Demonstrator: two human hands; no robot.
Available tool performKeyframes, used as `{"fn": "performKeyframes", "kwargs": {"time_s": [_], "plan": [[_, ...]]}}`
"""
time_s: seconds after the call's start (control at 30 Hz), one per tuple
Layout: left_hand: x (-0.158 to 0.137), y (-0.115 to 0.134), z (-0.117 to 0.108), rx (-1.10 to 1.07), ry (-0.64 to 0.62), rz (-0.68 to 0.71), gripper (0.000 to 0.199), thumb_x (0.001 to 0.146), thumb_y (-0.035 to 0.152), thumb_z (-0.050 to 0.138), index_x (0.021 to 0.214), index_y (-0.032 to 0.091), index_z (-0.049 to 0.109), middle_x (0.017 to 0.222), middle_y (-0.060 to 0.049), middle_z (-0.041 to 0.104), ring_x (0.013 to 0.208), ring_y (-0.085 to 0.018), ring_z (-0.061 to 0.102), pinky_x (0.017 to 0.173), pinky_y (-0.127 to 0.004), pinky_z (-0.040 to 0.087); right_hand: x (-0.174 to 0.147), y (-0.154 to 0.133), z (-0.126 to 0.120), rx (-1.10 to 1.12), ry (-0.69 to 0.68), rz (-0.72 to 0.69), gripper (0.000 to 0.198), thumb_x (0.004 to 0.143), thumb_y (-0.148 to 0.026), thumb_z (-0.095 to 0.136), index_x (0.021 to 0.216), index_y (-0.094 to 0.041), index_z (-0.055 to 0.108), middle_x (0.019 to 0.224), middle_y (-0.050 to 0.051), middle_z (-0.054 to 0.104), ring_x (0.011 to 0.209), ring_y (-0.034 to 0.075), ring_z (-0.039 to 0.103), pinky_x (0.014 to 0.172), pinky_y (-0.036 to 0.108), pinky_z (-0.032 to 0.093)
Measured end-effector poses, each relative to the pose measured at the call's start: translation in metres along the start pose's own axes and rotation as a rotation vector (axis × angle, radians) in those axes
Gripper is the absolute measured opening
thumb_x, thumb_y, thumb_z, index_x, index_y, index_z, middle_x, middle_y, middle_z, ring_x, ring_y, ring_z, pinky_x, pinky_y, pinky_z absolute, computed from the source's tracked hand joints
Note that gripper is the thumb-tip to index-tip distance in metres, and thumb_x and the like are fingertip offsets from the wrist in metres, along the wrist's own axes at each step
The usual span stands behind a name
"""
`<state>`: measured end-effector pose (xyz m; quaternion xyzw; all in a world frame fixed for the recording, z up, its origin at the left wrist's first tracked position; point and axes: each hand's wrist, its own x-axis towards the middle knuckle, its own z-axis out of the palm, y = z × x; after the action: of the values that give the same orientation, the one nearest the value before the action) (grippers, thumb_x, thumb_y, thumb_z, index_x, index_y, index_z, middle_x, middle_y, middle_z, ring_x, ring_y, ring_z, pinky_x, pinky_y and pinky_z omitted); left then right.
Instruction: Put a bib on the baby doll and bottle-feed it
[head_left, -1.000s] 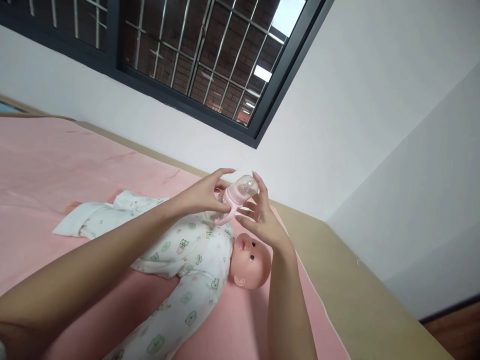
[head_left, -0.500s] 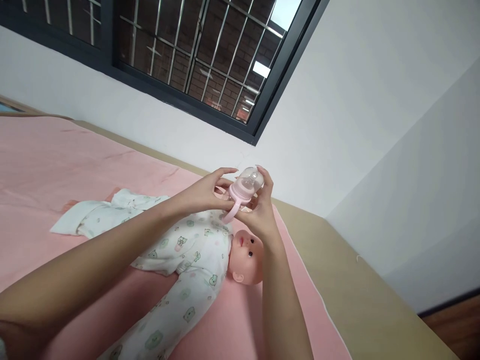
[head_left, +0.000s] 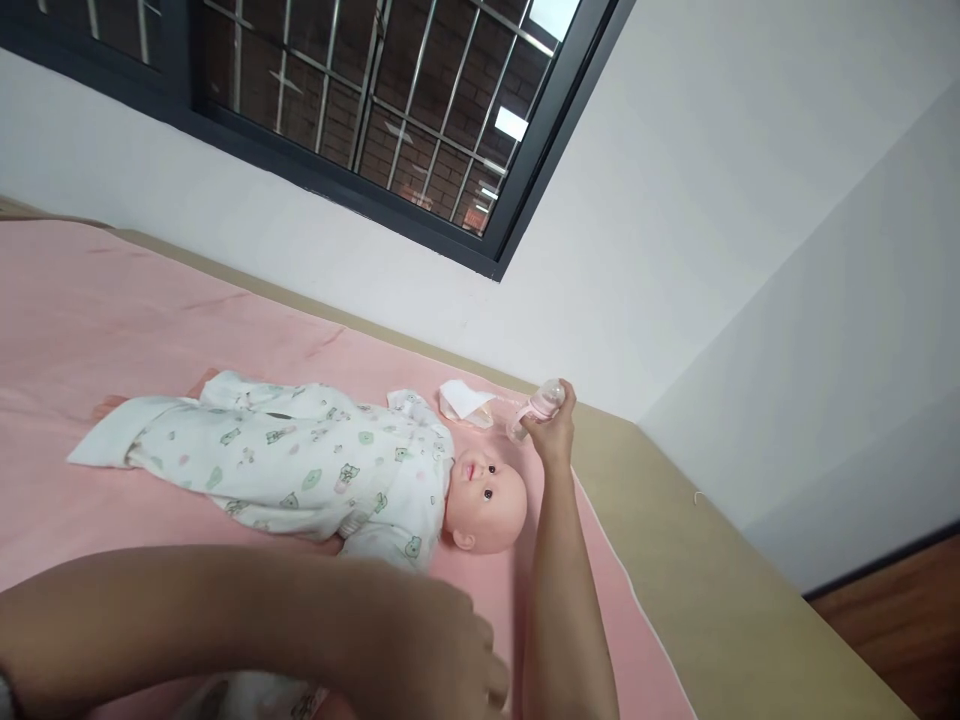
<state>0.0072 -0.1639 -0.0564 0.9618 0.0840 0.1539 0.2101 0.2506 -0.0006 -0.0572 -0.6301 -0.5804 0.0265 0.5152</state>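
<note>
Past the head of a baby doll (head_left: pixel 487 505), my right hand (head_left: pixel 556 430) is closed around a baby bottle (head_left: pixel 541 402) with a clear cap and pink parts. The bottle is tilted, close to the pink sheet's far right edge. The doll lies on its back in a white suit printed with small bears. My left hand (head_left: pixel 420 640) is low in the view, blurred, over the doll's near arm; its fingers point down and away, so what they hold, if anything, does not show.
A white tissue-like packet (head_left: pixel 466 402) lies beyond the doll's shoulder. The pink sheet (head_left: pixel 187 320) covers a tan surface (head_left: pixel 675 560) that meets a white wall (head_left: pixel 300 240). Above is a dark-framed window (head_left: pixel 480 255) with bars.
Both hands were on the bottle above the doll's chest. My left hand has let go and come down toward me; my right hand has taken the bottle right and lower.
</note>
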Motion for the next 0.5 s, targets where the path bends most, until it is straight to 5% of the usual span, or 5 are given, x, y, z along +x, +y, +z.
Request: {"fn": "performKeyframes", "kwargs": {"time_s": [0.17, 0.33, 0.5], "plan": [[-0.012, -0.015, 0.047, -0.075, -0.216, 0.106, 0.046, 0.063, 0.022, 0.074, 0.105, 0.039, 0.073, 0.099, -0.002, 0.073, 0.09, -0.026, 0.067, 0.073, -0.035, 0.049, -0.01, 0.034, 0.022, -0.06, 0.001, 0.092, 0.087, 0.062, -0.024, 0.062, 0.144, -0.029, 0.034, 0.121, 0.006, 0.062, 0.09, 0.022, 0.061, 0.086, 0.035, 0.048], [-0.033, -0.028, 0.06, -0.036, -0.176, 0.093, 0.062, 0.076, 0.023, 0.064, 0.134, 0.042, 0.056, 0.133, -0.003, 0.062, 0.111, -0.028, 0.063, 0.083, -0.039, 0.048, -0.014, 0.047, 0.028, -0.06, 0.022, 0.1, 0.087, 0.062, -0.026, 0.062, 0.144, -0.028, 0.035, 0.122, 0.007, 0.061, 0.098, 0.023, 0.06, 0.093, 0.038, 0.047], [-0.035, -0.023, 0.06, 0.004, -0.144, 0.129, 0.055, 0.079, 0.024, 0.059, 0.13, 0.045, 0.06, 0.134, -0.001, 0.062, 0.113, -0.027, 0.063, 0.078, -0.04, 0.05, -0.014, 0.049, 0.029, -0.05, 0.018, 0.095, 0.087, 0.061, -0.024, 0.06, 0.144, -0.029, 0.035, 0.119, 0.006, 0.061, 0.102, 0.023, 0.059, 0.096, 0.037, 0.046]]}}
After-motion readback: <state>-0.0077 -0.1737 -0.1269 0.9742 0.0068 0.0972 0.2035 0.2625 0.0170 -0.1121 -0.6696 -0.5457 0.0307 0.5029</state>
